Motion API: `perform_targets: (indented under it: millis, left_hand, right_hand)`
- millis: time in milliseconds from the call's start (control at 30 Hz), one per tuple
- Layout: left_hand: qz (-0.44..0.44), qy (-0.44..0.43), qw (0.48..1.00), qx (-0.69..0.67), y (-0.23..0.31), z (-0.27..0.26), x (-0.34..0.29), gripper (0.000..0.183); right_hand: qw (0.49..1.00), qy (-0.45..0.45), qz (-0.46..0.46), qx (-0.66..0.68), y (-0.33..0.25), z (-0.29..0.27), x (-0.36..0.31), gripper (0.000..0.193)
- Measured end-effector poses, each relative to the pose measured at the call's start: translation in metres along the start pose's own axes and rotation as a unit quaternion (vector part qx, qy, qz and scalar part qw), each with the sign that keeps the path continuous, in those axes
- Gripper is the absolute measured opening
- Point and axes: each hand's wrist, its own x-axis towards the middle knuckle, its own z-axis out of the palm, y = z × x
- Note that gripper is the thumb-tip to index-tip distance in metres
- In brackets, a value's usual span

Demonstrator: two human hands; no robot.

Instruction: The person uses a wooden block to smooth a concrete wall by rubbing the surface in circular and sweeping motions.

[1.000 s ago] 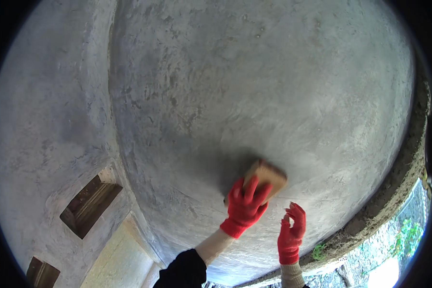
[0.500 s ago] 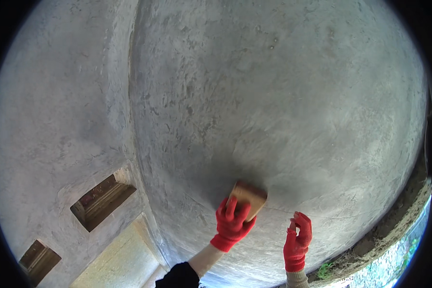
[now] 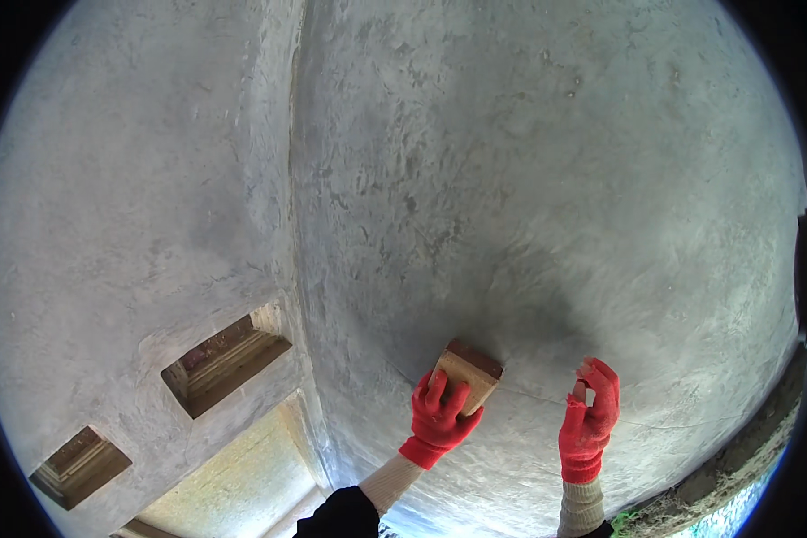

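Observation:
My left hand [image 3: 439, 420], in a red glove, grips a tan wooden-looking block [image 3: 470, 376] with a darker brown end. Its fingers lie over the block's near side, and the block is held against the grey plastered wall [image 3: 547, 224]. Which face touches the wall is hidden. To the right, my right hand [image 3: 590, 421] is raised in a matching red glove with bare fingertips. Its fingers curl loosely, with a gap between them and the thumb, and nothing shows in it. A dark shadow falls on the wall above both hands.
A corner seam [image 3: 294, 179] runs down the wall left of centre. Beyond it are two rectangular recesses, a larger opening [image 3: 224, 366] and a smaller opening [image 3: 81, 468]. Beneath them lies a yellowish panel [image 3: 242, 475]. A rough earthy ledge [image 3: 735, 466] with greenery curves along the lower right.
The view has turned, so the wall and recesses appear farther right. Against the wall, the block in my left hand has slid left. My right hand has risen, showing more of its wrist.

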Motion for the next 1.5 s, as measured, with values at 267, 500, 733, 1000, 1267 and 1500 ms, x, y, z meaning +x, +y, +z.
perform_targets:
  millis: [267, 500, 733, 1000, 1267, 1500]
  left_hand:
    - [-0.013, 0.019, 0.999, 0.028, -0.013, -0.007, 0.200, 0.077]
    - [0.030, -0.007, 0.999, -0.013, -0.043, -0.010, -0.009, 0.074]
    - [-0.005, -0.025, 0.998, 0.065, -0.050, -0.028, 0.165, 0.078]
    - [-0.045, 0.003, 0.997, 0.060, -0.077, -0.020, 0.048, 0.083]
    - [-0.054, -0.001, 0.994, 0.092, -0.091, -0.035, 0.145, 0.081]
    - [-0.064, 0.029, 0.995, 0.070, -0.112, -0.031, 0.110, 0.075]
  right_hand:
    - [0.994, -0.013, -0.098, -0.048, -0.011, 0.010, 0.064, 0.034]
    - [0.986, 0.034, -0.144, -0.082, 0.006, 0.019, 0.097, 0.023]
    - [0.952, 0.041, -0.236, -0.192, 0.016, 0.029, 0.088, 0.020]
    - [0.941, 0.037, -0.246, -0.230, 0.021, 0.027, 0.088, 0.023]
    - [0.938, 0.021, -0.247, -0.241, 0.020, 0.031, 0.087, 0.024]
    - [0.932, 0.026, -0.240, -0.269, 0.024, 0.025, 0.084, 0.023]
